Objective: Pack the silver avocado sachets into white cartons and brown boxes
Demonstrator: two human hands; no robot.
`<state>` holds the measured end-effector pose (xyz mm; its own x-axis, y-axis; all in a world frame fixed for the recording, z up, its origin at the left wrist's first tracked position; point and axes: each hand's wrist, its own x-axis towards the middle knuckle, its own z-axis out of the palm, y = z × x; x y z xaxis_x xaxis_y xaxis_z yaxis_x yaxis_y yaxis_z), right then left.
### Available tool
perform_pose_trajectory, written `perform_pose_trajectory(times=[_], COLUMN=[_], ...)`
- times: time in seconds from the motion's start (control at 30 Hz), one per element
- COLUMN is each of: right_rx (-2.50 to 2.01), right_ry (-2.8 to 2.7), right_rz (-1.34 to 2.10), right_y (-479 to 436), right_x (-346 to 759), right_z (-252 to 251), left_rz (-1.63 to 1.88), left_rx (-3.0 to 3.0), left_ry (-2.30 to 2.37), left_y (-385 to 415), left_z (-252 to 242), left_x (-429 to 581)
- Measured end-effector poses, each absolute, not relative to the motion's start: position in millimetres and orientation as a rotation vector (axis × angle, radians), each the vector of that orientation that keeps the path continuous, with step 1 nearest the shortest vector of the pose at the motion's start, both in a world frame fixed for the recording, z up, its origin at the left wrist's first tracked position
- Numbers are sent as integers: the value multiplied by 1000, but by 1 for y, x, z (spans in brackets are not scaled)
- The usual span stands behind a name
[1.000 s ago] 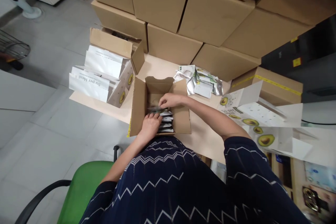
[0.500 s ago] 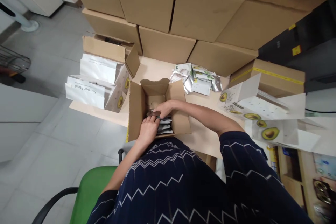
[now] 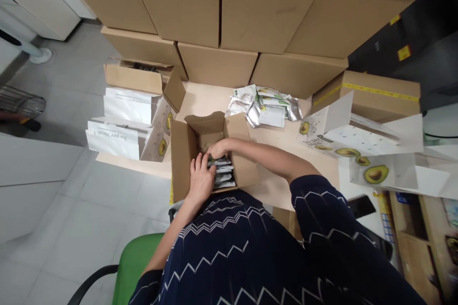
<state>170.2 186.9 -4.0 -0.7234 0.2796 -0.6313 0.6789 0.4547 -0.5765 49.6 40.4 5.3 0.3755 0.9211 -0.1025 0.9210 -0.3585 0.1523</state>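
Note:
An open cardboard box (image 3: 181,157) stands in front of me with its flaps raised. Inside, several silver and white pouches (image 3: 223,177) are packed in a row on its near side. My left hand (image 3: 201,178) rests at the left wall of the box and the edge of the pouches, fingers spread and holding nothing. Reaching in from the right, my right hand (image 3: 217,148) is down in the box behind the pouches. Its fingers are curled, and their tips and anything in them are hidden.
Loose pouches (image 3: 268,107) lie in a pile behind the box. White printed cartons (image 3: 152,145) stand open at the left; avocado-printed cartons (image 3: 372,174) are at the right. A wall of stacked cardboard boxes (image 3: 265,19) closes off the back. A green chair (image 3: 138,267) stands at lower left.
The dark brown piece that showed between my hands is out of sight. My right hand sits deeper in the box. My left hand has drawn back slightly and spread its fingers. The view has shifted.

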Motion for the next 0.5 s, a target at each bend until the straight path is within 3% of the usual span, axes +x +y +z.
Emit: perform_pose_trajectory(times=[0.1,0.33,0.43,0.5], right_rx=[642,544,626,676], right_ry=[2249,2319,2353,2366], right_rz=[-975,-995,-1186,-1559], right_y=[183,185,183,184], right_x=[166,178,195,218], right_z=[-9,13,41,59], left_rz=[-18,-67,-52,-49], left_rx=[2482,2510,2488,2474], left_ry=[1643,1623,1631,1632], left_y=[42,42,42,42], left_z=[4,4,3,2], left_x=[49,49,49,49])
